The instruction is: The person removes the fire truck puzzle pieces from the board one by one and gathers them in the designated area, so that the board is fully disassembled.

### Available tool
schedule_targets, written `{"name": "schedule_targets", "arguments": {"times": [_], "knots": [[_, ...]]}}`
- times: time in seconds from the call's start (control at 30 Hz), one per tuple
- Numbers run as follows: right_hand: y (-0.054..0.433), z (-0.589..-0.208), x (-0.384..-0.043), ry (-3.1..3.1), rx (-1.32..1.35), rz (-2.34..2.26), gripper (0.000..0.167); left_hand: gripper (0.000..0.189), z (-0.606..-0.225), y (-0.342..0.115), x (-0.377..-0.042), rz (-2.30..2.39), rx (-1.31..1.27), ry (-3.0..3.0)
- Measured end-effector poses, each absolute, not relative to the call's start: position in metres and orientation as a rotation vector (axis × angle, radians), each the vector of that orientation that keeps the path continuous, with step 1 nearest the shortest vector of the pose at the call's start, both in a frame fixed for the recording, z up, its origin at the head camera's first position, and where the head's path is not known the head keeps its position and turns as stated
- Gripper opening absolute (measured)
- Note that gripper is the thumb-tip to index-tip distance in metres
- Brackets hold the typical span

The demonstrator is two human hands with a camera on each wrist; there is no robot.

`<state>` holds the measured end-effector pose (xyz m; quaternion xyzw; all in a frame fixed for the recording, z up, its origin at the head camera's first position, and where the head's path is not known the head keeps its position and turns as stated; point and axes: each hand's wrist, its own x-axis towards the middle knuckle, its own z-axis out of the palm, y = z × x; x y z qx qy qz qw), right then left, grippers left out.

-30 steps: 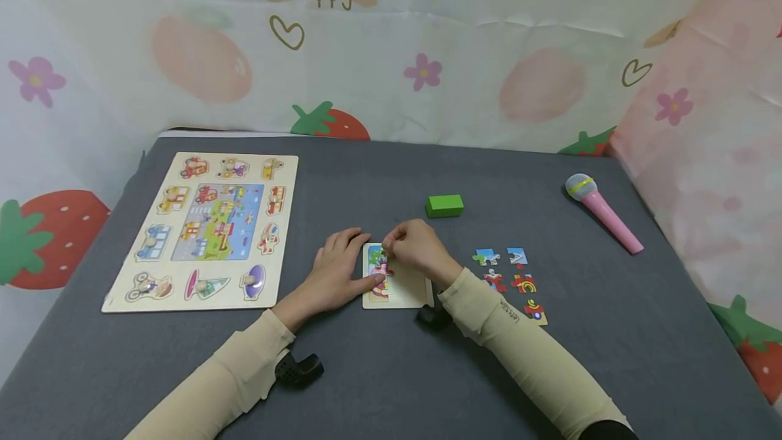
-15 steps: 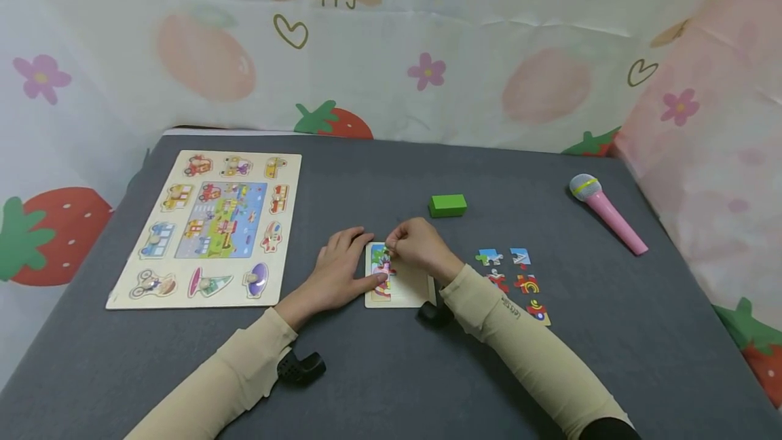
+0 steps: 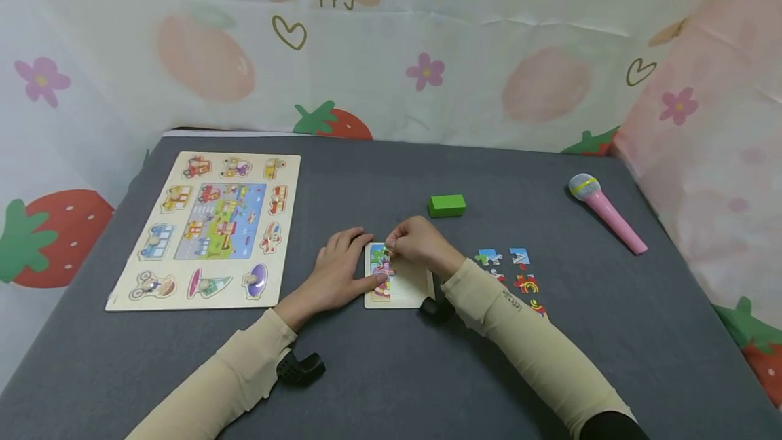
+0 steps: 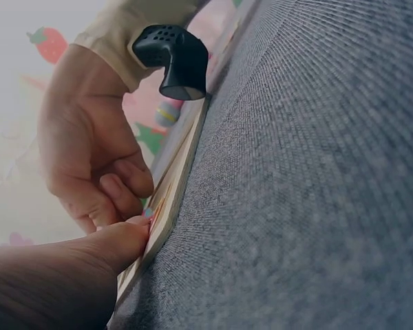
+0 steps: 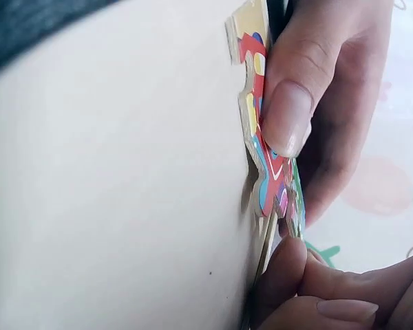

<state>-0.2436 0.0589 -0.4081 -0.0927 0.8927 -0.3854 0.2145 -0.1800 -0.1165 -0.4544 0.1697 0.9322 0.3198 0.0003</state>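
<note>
A small white puzzle tray [image 3: 408, 294] lies before me, with colourful jigsaw pieces [image 3: 380, 266] along its left side. My left hand [image 3: 332, 273] spreads across the tray's left edge, its thumb pressing on a red piece [image 5: 267, 155] in the right wrist view. At the upper part of that strip, my right hand [image 3: 420, 246] pinches a greenish puzzle piece [image 5: 297, 199] between thumb and finger. This piece touches or overlaps the red one and looks slightly tilted; its far side is hidden by the fingers. In the left wrist view, both hands meet at the tray's rim [image 4: 182, 172].
Several loose puzzle pieces [image 3: 489, 257] lie to the right, some partly covered by my right sleeve [image 3: 519, 321]. A green block [image 3: 447, 206] sits behind the tray. A pink microphone [image 3: 607, 216] lies far right, and a large wooden puzzle board [image 3: 137, 284] on the left.
Both hands keep almost the same place on the tray. My right forearm has shifted slightly, covering more of the lower loose pieces.
</note>
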Motion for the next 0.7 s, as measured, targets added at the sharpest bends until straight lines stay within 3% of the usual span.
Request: {"name": "schedule_targets", "arguments": {"times": [0.33,0.7], "knots": [[0.068,-0.406,-0.249,2.454,-0.284,-1.101,0.023,0.071,-0.454,-0.116,-0.179,1.015,0.535,2.93],[0.145,-0.385,-0.262,2.473,-0.244,-0.961,0.022,0.07,-0.456,-0.117,-0.179,0.972,0.578,2.968]]}}
